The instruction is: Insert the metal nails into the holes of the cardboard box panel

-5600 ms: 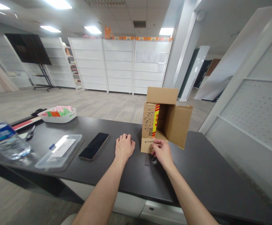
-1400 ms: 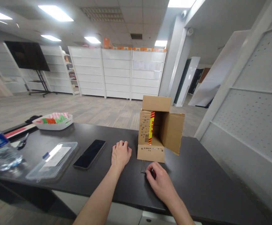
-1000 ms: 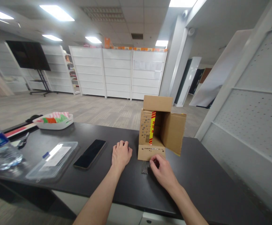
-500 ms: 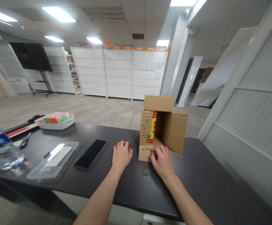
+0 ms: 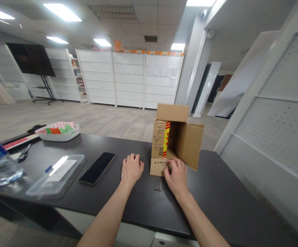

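A cardboard box (image 5: 158, 144) stands on the dark table with its opening toward me, flaps folded out. Its lower front flap (image 5: 156, 167) has a row of small dark holes. My right hand (image 5: 176, 175) is at the right part of this flap, thumb and fingertips pinched together; what they hold is hidden. Just below the flap, several thin metal nails or screws (image 5: 157, 184) lie side by side on the table. My left hand (image 5: 132, 168) rests on the table left of the box, fingers loosely bent, holding nothing I can see.
Left of my left hand lies a black phone (image 5: 97, 168), then a clear plastic case (image 5: 56, 176). A water bottle (image 5: 0, 164) and a white basket (image 5: 61, 136) with colourful cloth are farther left. A perforated white panel (image 5: 280, 130) stands along the right.
The view has shifted slightly, moving everything a little to the left. My right hand stays pinched at the flap, and my left hand still rests on the table.
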Tool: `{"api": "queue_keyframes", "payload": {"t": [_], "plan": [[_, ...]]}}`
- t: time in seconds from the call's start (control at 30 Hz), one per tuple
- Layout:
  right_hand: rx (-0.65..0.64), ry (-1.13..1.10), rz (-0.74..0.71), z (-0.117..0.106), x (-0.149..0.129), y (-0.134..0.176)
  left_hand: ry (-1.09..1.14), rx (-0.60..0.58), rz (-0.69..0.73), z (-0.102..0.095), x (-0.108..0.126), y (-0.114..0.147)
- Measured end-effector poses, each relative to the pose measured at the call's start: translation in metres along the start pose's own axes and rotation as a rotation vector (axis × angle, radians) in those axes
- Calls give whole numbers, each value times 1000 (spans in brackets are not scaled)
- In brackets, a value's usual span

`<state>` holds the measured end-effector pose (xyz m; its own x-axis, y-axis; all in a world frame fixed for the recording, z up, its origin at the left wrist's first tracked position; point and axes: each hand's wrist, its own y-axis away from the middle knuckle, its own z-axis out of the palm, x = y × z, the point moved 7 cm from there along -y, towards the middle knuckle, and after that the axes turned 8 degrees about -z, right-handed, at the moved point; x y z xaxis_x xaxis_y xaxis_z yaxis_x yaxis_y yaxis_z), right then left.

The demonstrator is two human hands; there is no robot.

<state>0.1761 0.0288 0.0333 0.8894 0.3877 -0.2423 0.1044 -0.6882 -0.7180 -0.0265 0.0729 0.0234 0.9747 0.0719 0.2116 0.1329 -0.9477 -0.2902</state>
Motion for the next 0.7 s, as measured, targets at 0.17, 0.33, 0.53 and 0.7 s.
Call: {"api": "queue_keyframes", "payload": {"t": [0.17,0.33,0.53,0.7], "plan": [[-6,12,5,1,0,0,-10,14,7,1,0,0],[-25,12,-4,3,-1,0,-11,16,8,1,-1,0],[-30,8,-4,5,-1,-1,-13,19,13,0,0,0],[-8,1,-10,6,0,-2,-22,21,11,1,0,0]]}}
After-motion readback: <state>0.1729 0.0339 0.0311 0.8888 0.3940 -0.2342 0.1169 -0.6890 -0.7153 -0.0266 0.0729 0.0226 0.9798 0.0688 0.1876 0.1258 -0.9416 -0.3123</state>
